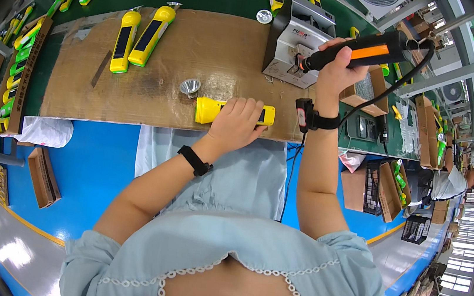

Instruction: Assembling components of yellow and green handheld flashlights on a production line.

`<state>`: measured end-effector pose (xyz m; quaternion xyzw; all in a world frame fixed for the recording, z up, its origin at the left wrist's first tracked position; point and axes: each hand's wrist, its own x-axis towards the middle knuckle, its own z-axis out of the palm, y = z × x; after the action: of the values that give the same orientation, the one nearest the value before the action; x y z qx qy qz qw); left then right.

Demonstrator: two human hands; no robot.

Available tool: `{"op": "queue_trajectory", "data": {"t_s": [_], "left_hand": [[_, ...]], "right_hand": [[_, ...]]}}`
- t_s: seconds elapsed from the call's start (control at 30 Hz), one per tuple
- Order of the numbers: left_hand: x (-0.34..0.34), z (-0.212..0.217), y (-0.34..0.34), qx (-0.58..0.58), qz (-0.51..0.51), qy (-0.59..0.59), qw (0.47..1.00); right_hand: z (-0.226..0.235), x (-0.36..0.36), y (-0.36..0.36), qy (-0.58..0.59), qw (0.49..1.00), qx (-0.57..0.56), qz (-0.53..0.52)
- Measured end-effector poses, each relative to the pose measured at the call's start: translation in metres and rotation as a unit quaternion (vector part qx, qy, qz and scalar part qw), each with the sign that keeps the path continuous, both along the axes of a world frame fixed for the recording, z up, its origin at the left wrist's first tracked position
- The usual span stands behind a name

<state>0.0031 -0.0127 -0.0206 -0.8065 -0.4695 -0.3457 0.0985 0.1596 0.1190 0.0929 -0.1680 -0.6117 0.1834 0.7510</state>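
My left hand is closed over a yellow flashlight with a dark panel, lying on its side near the bench's front edge. My right hand grips a black and orange electric screwdriver, its cable trailing from the rear end. The driver's tip is at the front of a grey box-shaped screw feeder; whether a screw sits on the tip is too small to see. Just behind the held flashlight lies a loose silver reflector. Two more yellow and green flashlights rest farther left.
A cardboard sheet covers the green bench. Boxes of flashlights stand at the left. Right of the feeder are an open carton and a dark device. A co-worker is at the far right.
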Motion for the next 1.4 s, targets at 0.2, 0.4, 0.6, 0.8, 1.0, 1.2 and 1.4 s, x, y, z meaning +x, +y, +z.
{"op": "queue_trajectory", "data": {"t_s": [0.2,0.4,0.6,0.8,1.0,1.2,1.4], "left_hand": [[0.001,-0.002,-0.001,-0.041,-0.008,0.006,0.999],[0.0,-0.001,0.001,-0.014,0.005,0.004,1.0],[0.0,-0.001,0.0,-0.015,0.005,0.012,1.0],[-0.001,0.0,0.002,-0.015,0.012,0.015,1.0],[0.001,0.02,0.006,-0.04,-0.042,-0.129,0.99],[0.002,0.071,0.038,-0.153,-0.18,-0.257,0.937],[-0.003,0.085,0.081,-0.123,-0.173,-0.144,0.967]], "right_hand": [[0.051,0.008,-0.001,0.063,0.998,-0.005,-0.001],[0.051,0.004,0.014,0.003,0.998,-0.053,-0.038],[0.022,0.003,0.019,-0.014,0.994,-0.099,-0.037],[0.026,-0.001,0.008,-0.014,0.987,-0.158,0.006],[0.044,0.003,-0.038,0.074,0.97,-0.193,0.129],[0.059,-0.005,-0.071,0.08,0.957,-0.211,0.183],[0.06,0.014,-0.045,0.144,0.966,-0.134,0.165]]}}
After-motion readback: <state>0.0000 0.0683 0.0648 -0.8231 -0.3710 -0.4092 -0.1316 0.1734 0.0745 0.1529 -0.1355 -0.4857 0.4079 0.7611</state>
